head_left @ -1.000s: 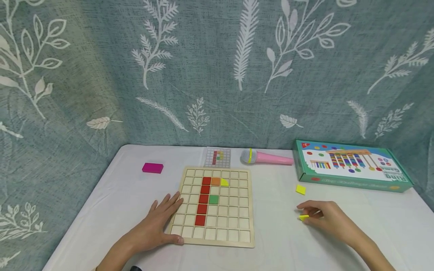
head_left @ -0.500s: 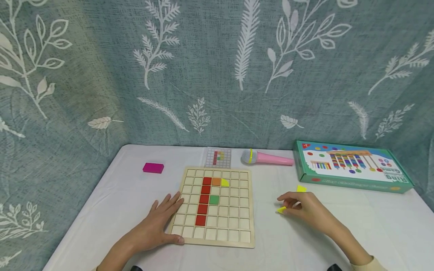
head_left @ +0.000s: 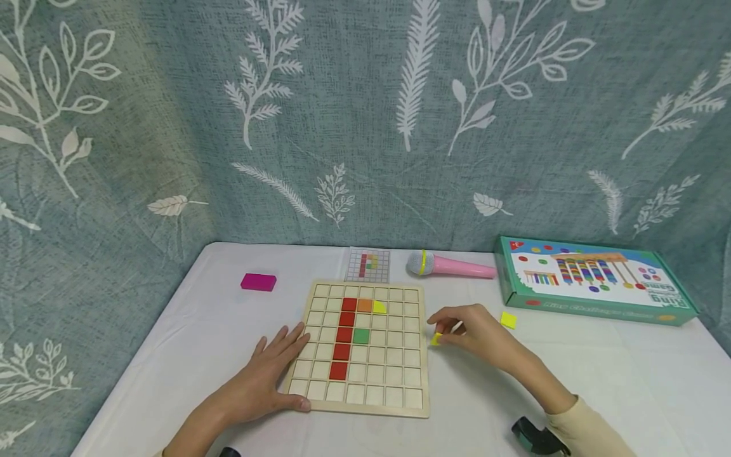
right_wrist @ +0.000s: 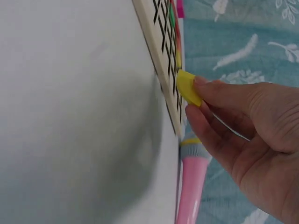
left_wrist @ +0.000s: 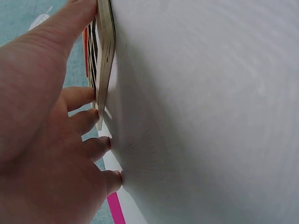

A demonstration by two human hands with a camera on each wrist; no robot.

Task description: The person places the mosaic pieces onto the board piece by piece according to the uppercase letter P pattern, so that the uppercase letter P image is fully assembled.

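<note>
A wooden grid board (head_left: 394,376) lies on the white table, with a column of red tiles (head_left: 341,351), an orange tile (head_left: 364,306), a yellow quarter-round tile (head_left: 379,307) and a green tile (head_left: 361,336) in its cells. My left hand (head_left: 258,384) rests at the board's left edge, fingers spread and thumb on the near corner. Just off the board's right edge, my right hand (head_left: 476,333) pinches a yellow tile (right_wrist: 188,87) between thumb and fingertips; one side of it looks curved in the right wrist view. Another yellow tile (head_left: 508,320) lies farther right.
Behind the board lies a small pattern card (head_left: 367,265). A pink toy microphone (head_left: 457,266) and a green ring game box (head_left: 596,279) stand at the back right. A magenta block (head_left: 258,282) sits at the left. A leaf-patterned curtain (head_left: 365,127) hangs behind.
My right hand has moved left with the pinched yellow tile, from the table's right side to beside the board. The left hand has stayed in place.
</note>
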